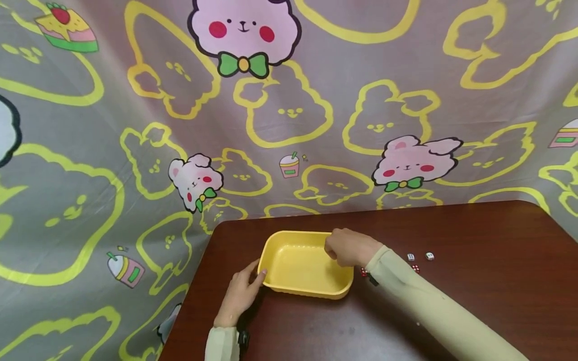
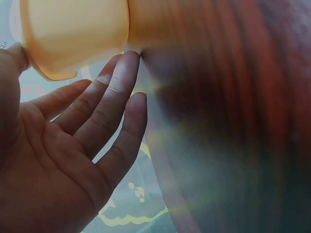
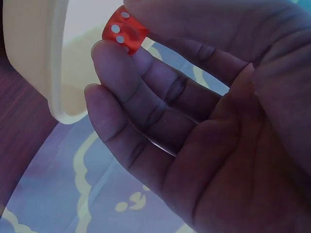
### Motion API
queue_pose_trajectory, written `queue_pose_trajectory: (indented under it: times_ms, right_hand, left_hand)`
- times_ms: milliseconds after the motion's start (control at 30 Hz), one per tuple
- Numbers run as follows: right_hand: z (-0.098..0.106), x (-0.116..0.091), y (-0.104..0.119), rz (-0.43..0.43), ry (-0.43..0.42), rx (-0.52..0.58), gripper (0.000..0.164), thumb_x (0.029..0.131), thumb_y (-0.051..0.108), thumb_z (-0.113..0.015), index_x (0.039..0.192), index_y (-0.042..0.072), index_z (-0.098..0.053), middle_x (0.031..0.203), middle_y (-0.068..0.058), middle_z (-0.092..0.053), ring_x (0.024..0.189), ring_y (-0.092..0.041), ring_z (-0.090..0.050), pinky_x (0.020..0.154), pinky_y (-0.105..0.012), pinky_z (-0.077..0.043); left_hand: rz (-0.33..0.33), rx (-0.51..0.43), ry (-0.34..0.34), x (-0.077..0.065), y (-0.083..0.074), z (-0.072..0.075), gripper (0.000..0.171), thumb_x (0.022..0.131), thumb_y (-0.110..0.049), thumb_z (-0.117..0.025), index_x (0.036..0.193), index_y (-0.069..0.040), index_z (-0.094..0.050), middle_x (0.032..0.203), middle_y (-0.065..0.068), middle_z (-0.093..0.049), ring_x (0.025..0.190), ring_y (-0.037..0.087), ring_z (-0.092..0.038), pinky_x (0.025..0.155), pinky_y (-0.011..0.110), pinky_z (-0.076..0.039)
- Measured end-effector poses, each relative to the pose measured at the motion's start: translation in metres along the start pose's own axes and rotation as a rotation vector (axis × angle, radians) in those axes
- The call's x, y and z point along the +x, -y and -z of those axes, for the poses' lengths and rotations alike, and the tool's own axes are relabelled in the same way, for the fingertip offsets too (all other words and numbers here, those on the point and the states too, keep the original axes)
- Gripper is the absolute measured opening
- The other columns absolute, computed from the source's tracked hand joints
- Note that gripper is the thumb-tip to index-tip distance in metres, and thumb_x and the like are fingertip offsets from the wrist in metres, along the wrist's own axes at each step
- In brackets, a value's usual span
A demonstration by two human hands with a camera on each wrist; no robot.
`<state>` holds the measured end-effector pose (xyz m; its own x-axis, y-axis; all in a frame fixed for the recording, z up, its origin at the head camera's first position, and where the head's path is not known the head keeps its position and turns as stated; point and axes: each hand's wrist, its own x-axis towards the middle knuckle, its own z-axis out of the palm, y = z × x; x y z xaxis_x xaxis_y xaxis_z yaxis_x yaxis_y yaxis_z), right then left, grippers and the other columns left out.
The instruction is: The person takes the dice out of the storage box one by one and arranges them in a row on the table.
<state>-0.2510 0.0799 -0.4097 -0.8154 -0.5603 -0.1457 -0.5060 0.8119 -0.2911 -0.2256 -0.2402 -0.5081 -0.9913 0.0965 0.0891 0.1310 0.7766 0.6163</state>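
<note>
A yellow plastic tray (image 1: 302, 265) with rounded corners stands on the table. My left hand (image 1: 242, 291) holds its left side, thumb over the rim and fingers along the outer wall. In the left wrist view, the fingers (image 2: 114, 104) slant under the tray's edge. My right hand (image 1: 351, 247) hangs over the tray's right end. Between its thumb and fingertips it pinches a red die (image 3: 125, 30) with white pips, seen in the right wrist view beside the tray's wall (image 3: 56, 63). In the head view that die is hidden by the hand.
Right of the tray, two white dice (image 1: 410, 257) lie behind my right forearm. One red die (image 1: 415, 268) sits near them, and another red die (image 1: 364, 272) shows partly beside the right wrist. A patterned curtain (image 1: 289, 125) hangs behind the dark wooden table (image 1: 496, 260).
</note>
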Motion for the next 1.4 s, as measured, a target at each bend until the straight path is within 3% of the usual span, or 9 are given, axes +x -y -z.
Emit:
queue_pose_trajectory:
  times_ms: [133, 367, 600, 867, 1067, 1400]
  right_hand:
    - [0.003, -0.003, -0.003, -0.008, -0.011, -0.003, 0.032, 0.073, -0.008, -0.063, 0.06, 0.019, -0.053, 0.064, 0.005, -0.045, 0.06, -0.011, -0.044, 0.052, -0.025, -0.035]
    - [0.003, -0.014, -0.005, -0.071, -0.001, 0.002, 0.031, 0.074, -0.005, -0.065, 0.06, 0.02, -0.054, 0.062, 0.005, -0.046, 0.059, -0.011, -0.045, 0.052, -0.025, -0.036]
    - [0.0, -0.025, -0.011, -0.05, -0.043, 0.007, 0.03, 0.074, -0.004, -0.066, 0.061, 0.02, -0.054, 0.063, 0.006, -0.05, 0.059, -0.01, -0.045, 0.052, -0.025, -0.037]
    - [0.001, -0.037, -0.03, -0.008, -0.126, 0.007, 0.034, 0.072, -0.006, -0.058, 0.055, 0.02, -0.046, 0.056, 0.009, -0.032, 0.053, -0.008, -0.034, 0.048, -0.023, -0.026]
    - [0.001, -0.045, -0.042, -0.073, -0.091, 0.048, 0.03, 0.077, -0.001, -0.065, 0.059, 0.021, -0.055, 0.056, 0.01, -0.043, 0.053, -0.008, -0.041, 0.048, -0.023, -0.032]
    - [-0.002, -0.061, -0.063, -0.092, -0.093, 0.041, 0.026, 0.077, -0.002, -0.066, 0.062, 0.018, -0.061, 0.059, 0.009, -0.05, 0.055, -0.009, -0.045, 0.049, -0.024, -0.036]
  left_hand:
    - [-0.01, -0.001, -0.017, 0.002, -0.001, 0.002, 0.046, 0.096, -0.042, -0.057, 0.134, -0.017, -0.059, 0.114, -0.002, -0.071, 0.102, 0.011, -0.066, 0.093, 0.042, -0.051]
    - [-0.007, -0.01, 0.014, -0.002, -0.001, 0.0, 0.046, 0.096, -0.042, -0.057, 0.135, -0.018, -0.058, 0.098, -0.006, -0.073, 0.079, 0.002, -0.063, 0.082, 0.032, -0.05]
    - [-0.012, 0.009, 0.004, -0.005, 0.002, -0.001, 0.047, 0.096, -0.045, -0.056, 0.134, -0.018, -0.058, 0.1, -0.007, -0.072, 0.084, 0.002, -0.062, 0.084, 0.034, -0.05]
    - [-0.011, 0.0, -0.002, -0.003, 0.001, -0.002, 0.048, 0.095, -0.046, -0.057, 0.134, -0.017, -0.059, 0.11, -0.004, -0.071, 0.093, 0.006, -0.063, 0.089, 0.038, -0.051]
    - [0.001, 0.004, -0.003, -0.003, -0.001, -0.001, 0.047, 0.095, -0.044, -0.057, 0.134, -0.018, -0.059, 0.101, -0.006, -0.071, 0.087, 0.006, -0.062, 0.086, 0.036, -0.05]
    - [0.014, 0.019, -0.003, -0.003, -0.002, -0.001, 0.05, 0.095, -0.046, -0.056, 0.134, -0.015, -0.058, 0.099, -0.005, -0.071, 0.086, 0.007, -0.06, 0.085, 0.035, -0.05]
